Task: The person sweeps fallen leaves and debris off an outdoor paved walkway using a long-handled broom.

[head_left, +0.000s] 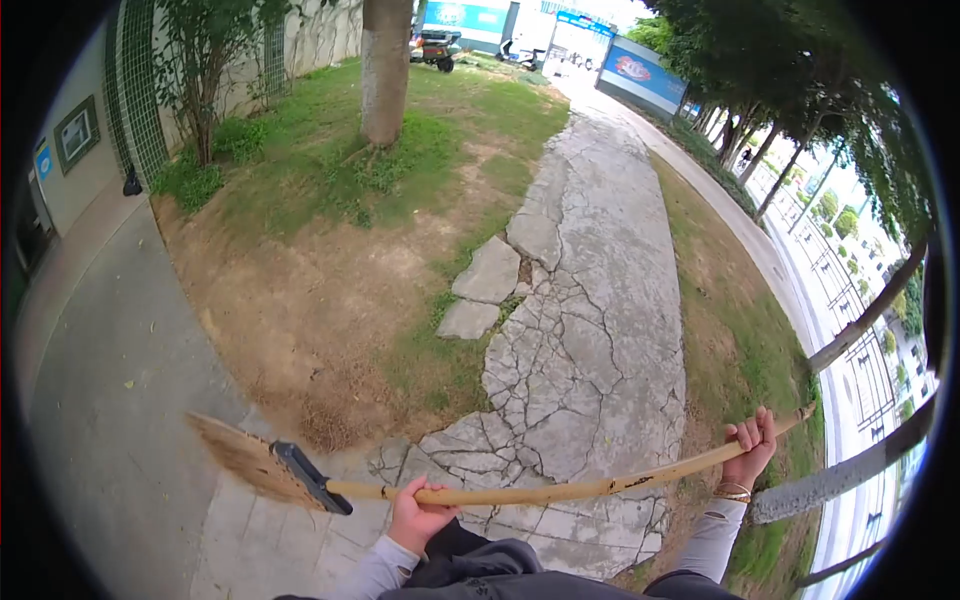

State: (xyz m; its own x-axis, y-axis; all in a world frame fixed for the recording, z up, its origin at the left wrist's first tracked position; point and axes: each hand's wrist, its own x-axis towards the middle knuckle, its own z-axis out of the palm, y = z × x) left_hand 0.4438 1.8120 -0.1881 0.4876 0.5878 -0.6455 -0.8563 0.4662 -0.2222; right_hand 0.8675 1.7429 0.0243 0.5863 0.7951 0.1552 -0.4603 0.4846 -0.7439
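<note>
A broom with a bamboo handle (560,494) is held nearly level across the front of my body. Its brown bristle head (240,458), joined by a dark clamp, points left above the paving and looks slightly blurred. My left hand (420,515) is closed round the handle near the clamp. Further up, close to the handle's right end, my right hand (752,447) grips it with fingers wrapped over the top. Below the handle lies the cracked stone path (570,380).
A tree trunk (385,70) stands on the grass ahead. Loose slabs (488,270) lie beside the path. A wall (75,160) is at the left, a leaning trunk (840,490) at the right. Parked scooters (435,48) and blue boards (645,75) are far ahead.
</note>
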